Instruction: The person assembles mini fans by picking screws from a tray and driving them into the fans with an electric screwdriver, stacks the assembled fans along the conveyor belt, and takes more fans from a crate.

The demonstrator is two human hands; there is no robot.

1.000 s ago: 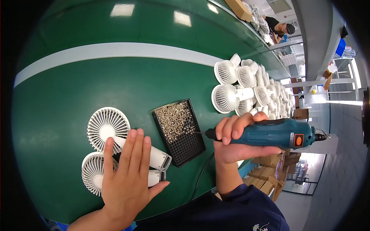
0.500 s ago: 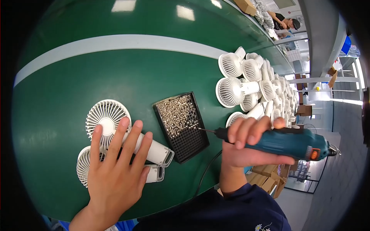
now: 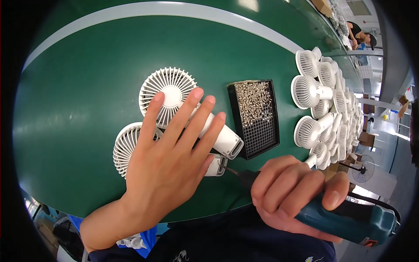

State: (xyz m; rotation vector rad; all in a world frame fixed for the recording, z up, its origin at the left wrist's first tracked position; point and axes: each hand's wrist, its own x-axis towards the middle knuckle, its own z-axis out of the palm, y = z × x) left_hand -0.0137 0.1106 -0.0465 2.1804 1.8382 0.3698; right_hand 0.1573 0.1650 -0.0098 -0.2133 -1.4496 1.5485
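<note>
Two white handheld fans lie side by side on the green table (image 3: 78, 113). My left hand (image 3: 163, 170) rests flat over them with its fingers spread, covering part of the far fan (image 3: 172, 96) and much of the near fan (image 3: 131, 142). An electric screwdriver (image 3: 353, 218), teal with a black nose, is gripped in my right hand (image 3: 288, 192). Its thin bit points left, with the tip at the handle end of the near fan; whether a screw sits on it I cannot tell. Just right of the handles is a black tray (image 3: 263, 149) with small silver screws (image 3: 253, 102).
Many white fans (image 3: 307, 92) are heaped at the table's right side. A pale strip (image 3: 152, 8) curves across the far table. Another person (image 3: 360, 36) is at the far right. Below the table's near edge shows a blue bag (image 3: 149, 240) with white parts.
My right hand has brought the screwdriver from the screw tray to the near fan's handle end. The view has shifted, and my left hand stays spread over the fans.
</note>
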